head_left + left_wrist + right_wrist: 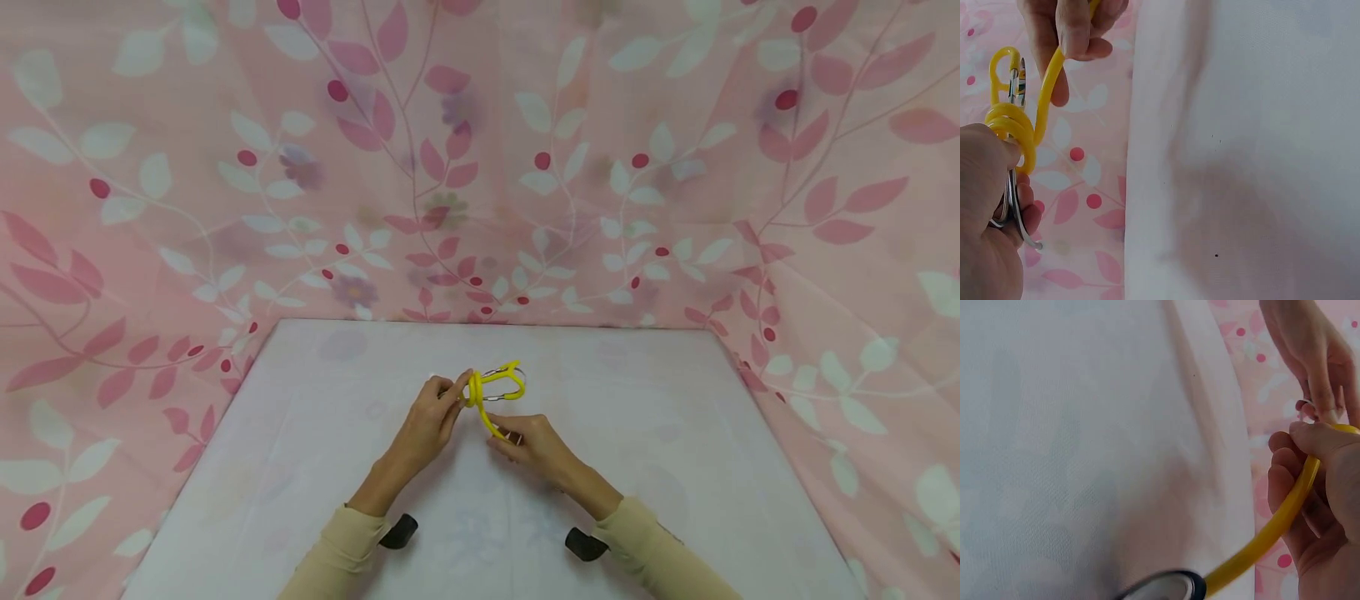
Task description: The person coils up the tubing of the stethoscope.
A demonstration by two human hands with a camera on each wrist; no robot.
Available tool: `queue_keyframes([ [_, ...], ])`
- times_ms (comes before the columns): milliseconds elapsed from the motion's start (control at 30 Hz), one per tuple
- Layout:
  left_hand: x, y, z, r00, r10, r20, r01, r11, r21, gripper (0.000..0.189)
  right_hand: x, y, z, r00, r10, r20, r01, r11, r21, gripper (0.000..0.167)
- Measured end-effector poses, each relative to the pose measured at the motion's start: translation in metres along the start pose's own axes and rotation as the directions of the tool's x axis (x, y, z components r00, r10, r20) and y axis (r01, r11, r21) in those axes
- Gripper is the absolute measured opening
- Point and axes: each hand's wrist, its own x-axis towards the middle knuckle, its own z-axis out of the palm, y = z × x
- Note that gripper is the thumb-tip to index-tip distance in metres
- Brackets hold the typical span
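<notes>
A stethoscope with yellow tubing (476,390) is held up above the table. Several turns of the tubing (1011,122) wrap around its metal ear tubes (1014,203), and a yellow loop sticks out past the turns. My left hand (426,423) grips the ear tubes and the wound turns between thumb and fingers. From the coil a free length of tubing (1285,515) runs to my right hand (542,450), which pinches it between thumb and fingers. Beyond that hand, in the right wrist view, the tubing ends at the black-rimmed chest piece (1169,587), partly cut off by the frame.
A white cloth covers the table (330,367). Pink curtains with a leaf pattern (480,167) surround its back and sides. A black object (399,531) shows beside the left sleeve and another black object (585,544) beside the right sleeve.
</notes>
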Motion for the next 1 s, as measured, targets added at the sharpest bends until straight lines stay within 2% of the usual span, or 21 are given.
queue_keyframes([
  [200,-0.001,-0.003,-0.001,1.0,-0.014,0.008,0.014,1.0,0.02,0.058,-0.006,-0.01,-0.004,1.0,-0.012,0.027,0.013,0.999,-0.033,0.038],
  [433,-0.004,-0.008,-0.002,1.0,-0.001,0.025,-0.001,0.997,0.071,0.06,-0.013,-0.022,-0.01,0.995,-0.072,0.063,0.077,0.993,-0.088,0.03],
  [567,-0.007,-0.012,-0.002,0.999,-0.002,0.037,-0.002,0.996,0.085,0.061,-0.017,-0.031,-0.015,0.992,-0.088,0.09,0.102,0.98,-0.171,0.028],
  [700,-0.009,-0.015,-0.001,0.999,-0.005,0.042,0.001,0.996,0.088,0.061,-0.018,-0.041,-0.023,0.989,-0.137,0.058,0.148,0.933,-0.328,0.026],
  [800,-0.009,-0.015,0.0,0.999,0.021,0.037,-0.024,0.996,0.081,0.061,-0.015,-0.047,-0.031,0.982,-0.189,0.014,0.178,0.89,-0.419,0.023],
  [1000,-0.011,-0.011,0.001,0.994,0.075,0.08,-0.082,0.992,0.091,0.064,-0.005,-0.055,-0.047,0.964,-0.266,-0.009,0.222,0.826,-0.518,0.02],
])
